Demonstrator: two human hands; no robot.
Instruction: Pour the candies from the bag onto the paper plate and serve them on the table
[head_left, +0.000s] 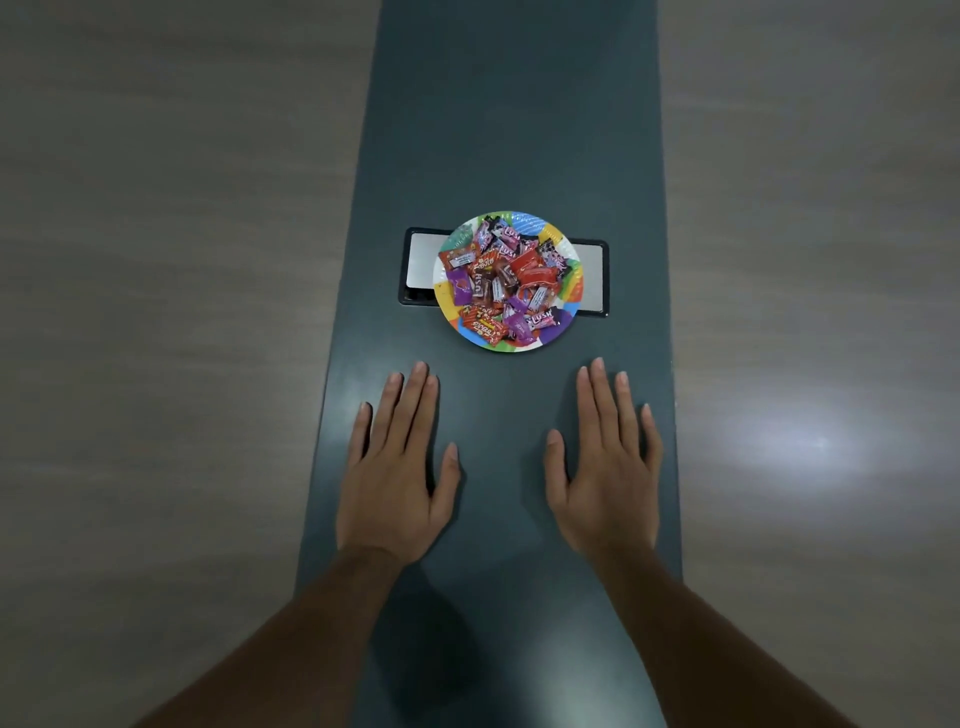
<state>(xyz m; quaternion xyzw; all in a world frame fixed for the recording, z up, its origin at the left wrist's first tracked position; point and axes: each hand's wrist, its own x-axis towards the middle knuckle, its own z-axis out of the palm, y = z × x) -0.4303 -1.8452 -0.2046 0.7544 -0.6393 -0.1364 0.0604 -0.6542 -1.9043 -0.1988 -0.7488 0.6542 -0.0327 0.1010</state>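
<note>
A heap of small wrapped candies (506, 280) in purple, red, orange and pink foil fills the middle of a round paper plate (570, 291) whose rim is printed in bright patches of blue, yellow, green and orange. Some wrappers carry the word LUSH in white letters; others bear print too small to read. The candies lie piled on one another and stay within the rim.

The plate rests on a dark teal band (509, 130) that runs down the centre of the table from far to near. It sits partly over a rectangular panel (589, 275) with a black frame and a pale grey face set flush into that band; the panel's ends show to the left and right of the plate, and the plate's near edge reaches past the panel onto the dark surface.

Nearer than the plate, and apart from it, two bare hands lie palm down on the dark band. The left hand (397, 467) is flat, its fingers stretched out and close together, the thumb held away towards the centre. The right hand (608, 462) mirrors it, flat, with fingers extended and the thumb pointing inward. Neither hand holds anything, and a strip of dark surface separates them. Both forearms run back to the near edge of the view.

On either side of the band lies the grey wood-grain tabletop (156, 312), with a bright glare of light on the right side.
</note>
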